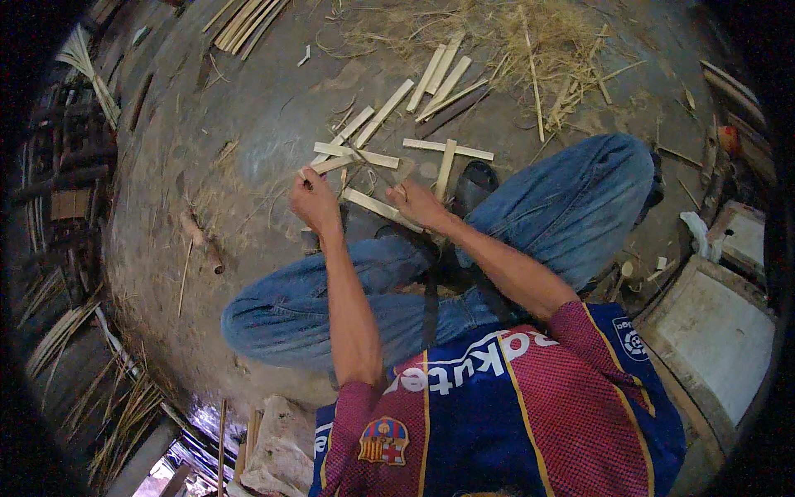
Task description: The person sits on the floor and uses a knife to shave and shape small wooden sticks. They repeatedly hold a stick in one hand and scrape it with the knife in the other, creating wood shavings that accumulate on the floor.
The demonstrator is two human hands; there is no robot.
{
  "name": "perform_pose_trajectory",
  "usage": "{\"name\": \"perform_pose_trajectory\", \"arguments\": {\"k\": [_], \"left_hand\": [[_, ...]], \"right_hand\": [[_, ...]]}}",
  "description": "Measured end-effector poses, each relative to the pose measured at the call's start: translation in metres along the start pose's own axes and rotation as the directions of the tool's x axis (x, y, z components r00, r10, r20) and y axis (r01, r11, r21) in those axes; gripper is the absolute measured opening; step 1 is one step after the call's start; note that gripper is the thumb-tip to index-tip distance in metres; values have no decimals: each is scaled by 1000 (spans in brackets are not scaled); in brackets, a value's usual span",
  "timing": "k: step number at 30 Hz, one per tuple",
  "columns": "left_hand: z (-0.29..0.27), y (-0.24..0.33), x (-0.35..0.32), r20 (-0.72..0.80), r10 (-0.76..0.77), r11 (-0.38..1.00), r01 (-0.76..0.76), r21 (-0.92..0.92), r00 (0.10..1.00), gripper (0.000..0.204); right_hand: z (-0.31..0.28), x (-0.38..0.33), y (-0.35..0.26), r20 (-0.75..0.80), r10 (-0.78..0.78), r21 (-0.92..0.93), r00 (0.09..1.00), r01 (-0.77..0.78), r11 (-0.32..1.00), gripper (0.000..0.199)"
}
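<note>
My left hand (315, 201) is closed, its thumb and fingers pinching the near end of a pale split-bamboo strip (333, 164). Just to the right, my right hand (416, 205) is also closed, on a thin dark blade-like tool (387, 171) that slants up and left toward that strip. Its exact kind is blurred. Another bamboo piece (377, 158) lies crosswise beyond my hands. Below them a longer bamboo slat (383, 210) rests near my feet. Right of my right hand, a short upright slat (445, 170) meets a crosswise slat (448, 150) in a T shape.
Cut slats (437, 74) lie farther out beside a dark stick (451, 113). Fibrous shavings (497, 37) spread at the far right. A strip bundle (246, 25) lies far left, a bamboo tube (203, 242) nearer. A framed pale panel (704, 331) stands at right.
</note>
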State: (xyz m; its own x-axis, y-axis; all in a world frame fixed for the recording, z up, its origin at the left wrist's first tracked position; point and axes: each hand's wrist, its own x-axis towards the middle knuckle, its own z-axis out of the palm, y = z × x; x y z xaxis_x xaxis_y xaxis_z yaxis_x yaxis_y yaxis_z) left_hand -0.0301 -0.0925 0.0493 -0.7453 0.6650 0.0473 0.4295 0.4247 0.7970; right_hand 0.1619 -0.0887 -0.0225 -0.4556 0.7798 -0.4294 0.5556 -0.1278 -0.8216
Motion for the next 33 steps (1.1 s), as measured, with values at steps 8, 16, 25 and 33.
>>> {"name": "perform_pose_trajectory", "arguments": {"k": [8, 16, 25, 33], "left_hand": [[-4, 5, -2, 22, -4, 992, 1, 122, 1000, 50], [-13, 3, -2, 159, -161, 954, 112, 279, 974, 61], [-10, -3, 1, 190, -284, 952, 253, 171, 940, 67], [-4, 3, 0, 216, -228, 971, 206, 119, 950, 68]], "right_hand": [[19, 6, 23, -6, 23, -35, 1000, -23, 999, 56], [9, -5, -43, 31, -191, -32, 981, 192, 981, 48], [12, 15, -65, 33, -194, 15, 980, 193, 981, 44], [10, 29, -27, 88, -212, -99, 973, 220, 970, 43]]}}
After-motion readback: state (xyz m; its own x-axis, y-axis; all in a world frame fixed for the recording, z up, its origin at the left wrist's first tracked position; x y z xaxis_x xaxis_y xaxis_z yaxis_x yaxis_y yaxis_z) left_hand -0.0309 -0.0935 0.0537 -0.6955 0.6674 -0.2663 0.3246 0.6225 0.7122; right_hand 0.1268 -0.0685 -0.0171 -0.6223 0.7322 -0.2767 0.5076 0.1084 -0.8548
